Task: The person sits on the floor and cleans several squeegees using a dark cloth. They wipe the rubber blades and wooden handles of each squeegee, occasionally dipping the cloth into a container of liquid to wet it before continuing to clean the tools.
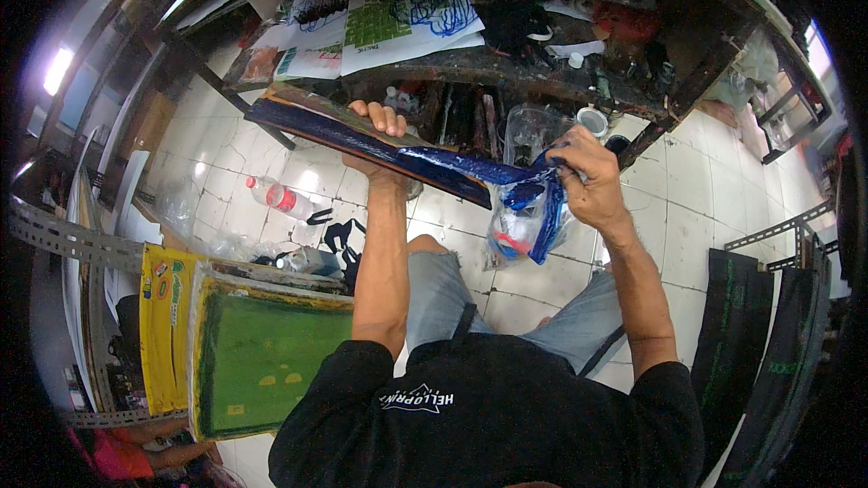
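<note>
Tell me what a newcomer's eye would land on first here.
First, the glossy dark-blue smear along the long bar at upper centre, held by the person's left hand. Just right of it, the right hand grips a clear plastic bag streaked with the same blue. Then the bright green panel at lower left, beside the left arm.

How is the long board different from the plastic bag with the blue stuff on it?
The long board is straight, but the plastic bag is crumpled. The plastic bag is see-through in places; the long board isn't. The left hand holds the long board, while the right hand grips the plastic bag. Both have shiny blue stuff on them.
</note>
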The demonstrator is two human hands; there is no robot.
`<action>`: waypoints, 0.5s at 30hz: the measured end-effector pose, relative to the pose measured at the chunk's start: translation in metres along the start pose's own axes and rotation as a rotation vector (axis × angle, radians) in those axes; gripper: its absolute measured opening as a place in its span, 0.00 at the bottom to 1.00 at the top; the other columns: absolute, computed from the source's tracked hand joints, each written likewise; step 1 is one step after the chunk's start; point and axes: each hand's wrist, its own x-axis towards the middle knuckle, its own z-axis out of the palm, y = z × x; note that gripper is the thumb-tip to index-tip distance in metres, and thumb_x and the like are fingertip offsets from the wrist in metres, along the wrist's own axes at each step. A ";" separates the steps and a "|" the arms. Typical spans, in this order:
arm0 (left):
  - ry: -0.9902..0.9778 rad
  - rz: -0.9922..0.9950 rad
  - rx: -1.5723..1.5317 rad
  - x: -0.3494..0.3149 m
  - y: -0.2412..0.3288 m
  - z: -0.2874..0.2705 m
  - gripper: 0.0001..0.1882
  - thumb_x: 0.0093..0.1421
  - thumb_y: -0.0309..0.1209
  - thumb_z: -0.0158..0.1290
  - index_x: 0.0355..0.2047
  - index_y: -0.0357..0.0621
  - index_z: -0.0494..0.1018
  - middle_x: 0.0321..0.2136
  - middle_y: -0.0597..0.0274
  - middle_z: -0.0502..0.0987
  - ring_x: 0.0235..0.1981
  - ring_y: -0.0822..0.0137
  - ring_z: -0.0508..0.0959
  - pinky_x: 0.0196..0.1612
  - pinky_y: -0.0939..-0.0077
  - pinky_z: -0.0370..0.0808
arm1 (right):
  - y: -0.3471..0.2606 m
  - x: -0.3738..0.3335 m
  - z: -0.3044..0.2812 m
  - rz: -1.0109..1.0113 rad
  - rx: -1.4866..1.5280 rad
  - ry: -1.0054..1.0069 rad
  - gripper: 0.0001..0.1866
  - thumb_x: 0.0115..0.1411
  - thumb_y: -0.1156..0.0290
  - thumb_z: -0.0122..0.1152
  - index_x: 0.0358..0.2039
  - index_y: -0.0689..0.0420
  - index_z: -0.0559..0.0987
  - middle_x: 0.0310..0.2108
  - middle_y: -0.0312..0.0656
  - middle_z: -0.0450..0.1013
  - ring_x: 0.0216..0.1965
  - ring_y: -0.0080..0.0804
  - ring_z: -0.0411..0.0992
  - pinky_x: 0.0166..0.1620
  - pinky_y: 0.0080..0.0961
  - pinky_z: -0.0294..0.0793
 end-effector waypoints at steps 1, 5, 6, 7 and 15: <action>-0.006 0.007 -0.007 0.001 0.003 -0.002 0.15 0.63 0.41 0.46 0.37 0.41 0.67 0.23 0.57 0.69 0.26 0.63 0.71 0.30 0.71 0.69 | 0.002 -0.001 -0.003 0.018 0.010 0.006 0.14 0.37 0.87 0.55 0.30 0.66 0.78 0.27 0.49 0.70 0.33 0.45 0.68 0.38 0.33 0.68; -0.058 0.065 0.006 0.003 0.024 -0.030 0.18 0.60 0.43 0.48 0.39 0.39 0.67 0.25 0.57 0.68 0.27 0.64 0.68 0.33 0.69 0.67 | 0.014 -0.013 -0.031 0.191 0.036 0.123 0.13 0.43 0.87 0.54 0.32 0.65 0.77 0.30 0.46 0.72 0.37 0.38 0.71 0.44 0.30 0.69; -0.065 0.104 -0.051 0.003 0.031 -0.033 0.17 0.62 0.41 0.44 0.38 0.39 0.69 0.24 0.55 0.70 0.26 0.61 0.69 0.32 0.67 0.69 | 0.016 -0.015 -0.042 0.302 0.060 0.181 0.12 0.45 0.87 0.54 0.32 0.65 0.77 0.31 0.44 0.73 0.37 0.36 0.71 0.45 0.29 0.69; -0.045 0.117 -0.043 0.000 0.041 -0.043 0.17 0.62 0.41 0.44 0.39 0.39 0.70 0.24 0.55 0.70 0.26 0.61 0.69 0.33 0.67 0.69 | 0.020 -0.017 -0.056 0.306 0.048 0.194 0.11 0.46 0.86 0.54 0.32 0.65 0.77 0.31 0.43 0.73 0.38 0.34 0.71 0.45 0.27 0.69; 0.069 0.196 0.154 -0.042 0.081 -0.065 0.17 0.62 0.42 0.44 0.37 0.40 0.71 0.25 0.58 0.70 0.27 0.64 0.70 0.33 0.70 0.69 | 0.026 0.020 -0.107 0.332 -0.089 0.205 0.08 0.50 0.82 0.59 0.33 0.64 0.79 0.31 0.39 0.76 0.35 0.24 0.71 0.41 0.20 0.69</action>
